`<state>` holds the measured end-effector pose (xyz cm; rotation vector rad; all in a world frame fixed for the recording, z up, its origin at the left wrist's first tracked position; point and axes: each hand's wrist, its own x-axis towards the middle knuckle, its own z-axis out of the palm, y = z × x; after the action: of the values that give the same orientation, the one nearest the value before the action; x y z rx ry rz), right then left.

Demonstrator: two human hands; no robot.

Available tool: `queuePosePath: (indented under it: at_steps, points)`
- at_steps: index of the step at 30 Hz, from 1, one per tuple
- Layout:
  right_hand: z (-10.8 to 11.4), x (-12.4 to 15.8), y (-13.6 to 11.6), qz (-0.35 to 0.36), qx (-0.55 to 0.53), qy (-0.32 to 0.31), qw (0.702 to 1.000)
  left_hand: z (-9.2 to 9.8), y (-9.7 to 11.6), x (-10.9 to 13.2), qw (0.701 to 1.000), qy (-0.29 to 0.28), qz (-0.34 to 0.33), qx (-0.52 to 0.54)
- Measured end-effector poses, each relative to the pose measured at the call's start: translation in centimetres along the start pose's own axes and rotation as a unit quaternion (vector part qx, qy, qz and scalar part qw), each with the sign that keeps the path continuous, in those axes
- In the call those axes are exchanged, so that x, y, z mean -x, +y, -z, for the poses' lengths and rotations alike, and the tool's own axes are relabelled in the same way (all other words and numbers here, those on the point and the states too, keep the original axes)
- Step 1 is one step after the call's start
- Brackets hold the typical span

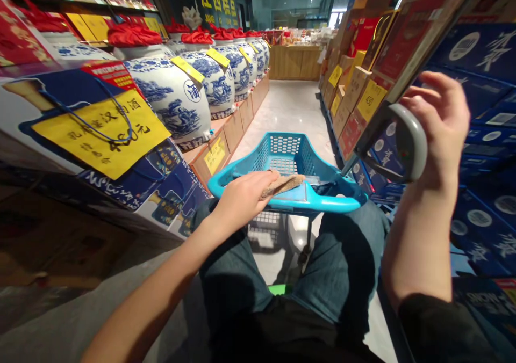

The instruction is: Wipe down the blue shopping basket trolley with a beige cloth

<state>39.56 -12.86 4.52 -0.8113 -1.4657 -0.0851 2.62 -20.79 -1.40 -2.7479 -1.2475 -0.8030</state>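
Note:
My left hand (242, 199) lies palm down over a tan, cloth-like strip (284, 184) at the near rim of a turquoise plastic shopping basket (288, 153). The strip sticks out past my fingers. My right hand (437, 126) is raised at the right, against a grey curved plastic handle (411, 143). That handle is fixed to the end of a large, flat red box (411, 46), which tilts up toward the top right. My fingers hide part of the box's edge.
Blue-and-white porcelain jars (169, 97) with red cloth lids line the left shelf, above a yellow price sign (100, 132). Stacked blue cartons (479, 84) and tan boxes (350, 100) form the right side. A tiled aisle runs ahead to a wooden counter (294, 62).

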Motion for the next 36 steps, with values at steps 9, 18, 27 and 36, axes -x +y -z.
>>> queuePosePath:
  at_steps: [9,18,27,36]
  points:
    - [-5.9,11.4,-11.1,0.024,0.125,-0.193,0.973,-1.9,2.3,-1.4,0.998,0.021,-0.067,-0.01]
    - [-8.2,12.7,-7.7,0.002,0.196,-0.32,0.927,-0.5,0.7,1.5,1.0,0.006,-0.019,-0.006]
    - [-7.7,11.8,-5.5,0.028,0.172,-0.338,0.925,-2.6,3.1,-2.4,0.991,-0.016,-0.131,0.022]
    - [-4.7,9.8,0.1,0.049,0.083,-0.365,0.926,-0.6,1.8,0.6,0.993,-0.027,-0.104,0.055]
